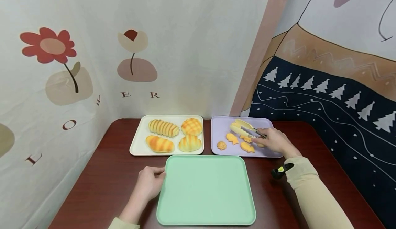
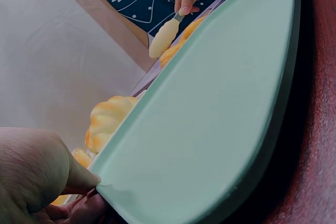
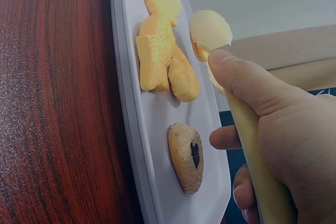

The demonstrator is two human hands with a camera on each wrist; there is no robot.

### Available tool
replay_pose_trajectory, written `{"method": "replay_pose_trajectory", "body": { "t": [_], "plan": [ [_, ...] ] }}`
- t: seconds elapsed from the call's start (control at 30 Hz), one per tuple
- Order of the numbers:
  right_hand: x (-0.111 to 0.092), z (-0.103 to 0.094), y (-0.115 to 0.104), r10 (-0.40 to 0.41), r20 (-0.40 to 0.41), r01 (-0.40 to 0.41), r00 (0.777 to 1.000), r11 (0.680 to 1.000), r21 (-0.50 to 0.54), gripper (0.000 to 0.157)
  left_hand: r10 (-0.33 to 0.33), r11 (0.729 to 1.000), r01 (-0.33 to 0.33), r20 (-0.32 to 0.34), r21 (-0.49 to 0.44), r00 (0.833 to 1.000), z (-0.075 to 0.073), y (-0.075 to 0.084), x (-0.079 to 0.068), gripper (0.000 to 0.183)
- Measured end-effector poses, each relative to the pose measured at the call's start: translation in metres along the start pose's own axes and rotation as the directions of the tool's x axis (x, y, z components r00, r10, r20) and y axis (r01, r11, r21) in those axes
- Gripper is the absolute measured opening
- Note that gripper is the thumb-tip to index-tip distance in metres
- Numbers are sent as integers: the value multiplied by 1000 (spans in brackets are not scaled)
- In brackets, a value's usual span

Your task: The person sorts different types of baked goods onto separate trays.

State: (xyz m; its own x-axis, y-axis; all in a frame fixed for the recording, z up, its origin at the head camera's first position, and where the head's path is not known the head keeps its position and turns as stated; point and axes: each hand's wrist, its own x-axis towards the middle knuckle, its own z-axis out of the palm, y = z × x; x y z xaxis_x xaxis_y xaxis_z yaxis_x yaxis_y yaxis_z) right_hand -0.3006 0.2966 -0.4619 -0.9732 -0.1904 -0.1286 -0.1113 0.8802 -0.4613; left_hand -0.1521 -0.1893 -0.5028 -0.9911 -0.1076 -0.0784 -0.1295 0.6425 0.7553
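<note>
My left hand [image 1: 150,182] pinches the left edge of a light green tray [image 1: 205,191], thumb on top of the rim in the left wrist view. The green tray bears nothing. Over the lilac tray [image 1: 221,126], my right hand [image 1: 273,141] holds a pair of tongs [image 1: 253,132] with metal arms and cream-coloured tips. Beneath and beside the tongs lie a fish-shaped cookie [image 1: 247,147], another fish-shaped cookie [image 1: 232,138] and a round swirl cookie [image 1: 221,145]. A cookie with a dark centre [image 3: 185,158] lies near my right fingers. Whether the tongs grip anything cannot be told.
A white tray [image 1: 136,143] at back left bears a ridged bread roll [image 1: 164,128], a round crosshatched bun [image 1: 191,127], a smooth oval bread [image 1: 160,144] and a shell-shaped bread [image 1: 190,143]. Printed curtains stand behind the dark red table [image 1: 102,174].
</note>
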Motion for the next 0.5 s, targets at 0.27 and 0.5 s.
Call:
{"method": "replay_pose_trajectory", "body": {
  "t": [0.27,0.5],
  "plan": [
    [0,1,-1,-1,1,1,1000,1000,-12,85,5,1000,-5,-6,-15,1000,1,-2,0,25],
    [-1,1,0,-22,-4,21,1000,999,-26,85,8,1000,-8,-6,-18,1000,1,-2,0,24]
  ]
}}
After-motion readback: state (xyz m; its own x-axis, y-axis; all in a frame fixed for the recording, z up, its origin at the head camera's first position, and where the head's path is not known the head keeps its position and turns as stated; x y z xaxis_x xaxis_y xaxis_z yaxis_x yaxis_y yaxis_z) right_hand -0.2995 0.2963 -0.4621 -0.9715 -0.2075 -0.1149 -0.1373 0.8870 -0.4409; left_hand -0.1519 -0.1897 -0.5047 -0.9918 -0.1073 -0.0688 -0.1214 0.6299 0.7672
